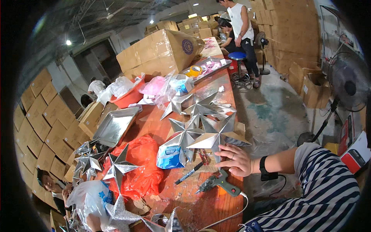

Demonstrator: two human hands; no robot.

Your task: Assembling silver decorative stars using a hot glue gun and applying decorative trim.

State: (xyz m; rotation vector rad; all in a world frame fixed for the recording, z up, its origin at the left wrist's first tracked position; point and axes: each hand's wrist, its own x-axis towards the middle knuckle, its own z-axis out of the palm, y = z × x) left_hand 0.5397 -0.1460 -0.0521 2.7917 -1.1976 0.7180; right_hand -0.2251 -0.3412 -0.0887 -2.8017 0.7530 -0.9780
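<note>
across the red workbench (176, 195), i see a silver five-pointed star (216, 134) just beyond the nearer right hand (235, 160), fingers spread, but cannot tell the grip of the left hand (93, 222).

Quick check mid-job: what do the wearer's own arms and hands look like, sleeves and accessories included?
The right hand is ungloved, with a black wristband at the wrist and a dark-and-white striped sleeve with a plain greyish edge. Only part of the left hand shows; its sleeve isn't visible.
</note>
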